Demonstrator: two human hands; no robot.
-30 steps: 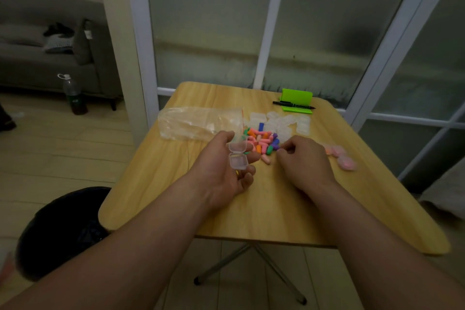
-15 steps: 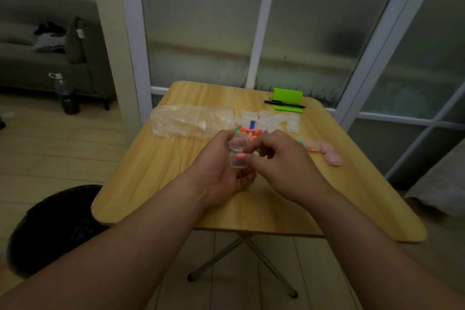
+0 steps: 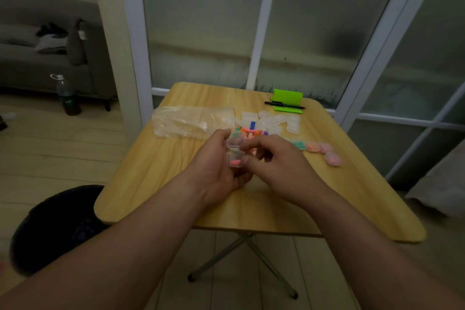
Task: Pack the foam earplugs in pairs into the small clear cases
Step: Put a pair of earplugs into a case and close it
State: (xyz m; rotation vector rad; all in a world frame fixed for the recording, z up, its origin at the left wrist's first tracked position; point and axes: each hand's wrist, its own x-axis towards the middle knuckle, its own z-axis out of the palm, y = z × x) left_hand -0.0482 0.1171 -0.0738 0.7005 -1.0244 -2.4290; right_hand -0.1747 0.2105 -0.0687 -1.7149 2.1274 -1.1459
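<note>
Holding a small clear case point(image 3: 235, 151) open over the middle of the worktop point(image 3: 156, 178), the person's left hand point(image 3: 214, 161) grips it, thumb on the far side and fingers curled underneath. The lid stands hinged up, and a pink earplug point(image 3: 236, 163) lies in the lower half. The right hand point(image 3: 281, 158) has its fingers curled, with the fingertips touching the case's right side. Whether they pinch another earplug there I cannot tell.

Just behind the hands lies a pile of loose earplugs point(image 3: 251, 131) in orange, pink, blue and purple. Beyond the pile, toward the far edge, sits a cluster of empty cases point(image 3: 279, 121). A short row of filled cases point(image 3: 324, 151) lies toward the right edge. A crumpled clear plastic bag point(image 3: 188, 122) lies on its side toward the left edge, its mouth near the pile. At the far edge a black pen point(image 3: 284, 104) rests against a green stand point(image 3: 288, 97).

On the floor beside the near left corner stands a black bin point(image 3: 50, 229). Farther off, a bottle point(image 3: 66, 94) stands in front of a grey sofa point(image 3: 30, 63).
</note>
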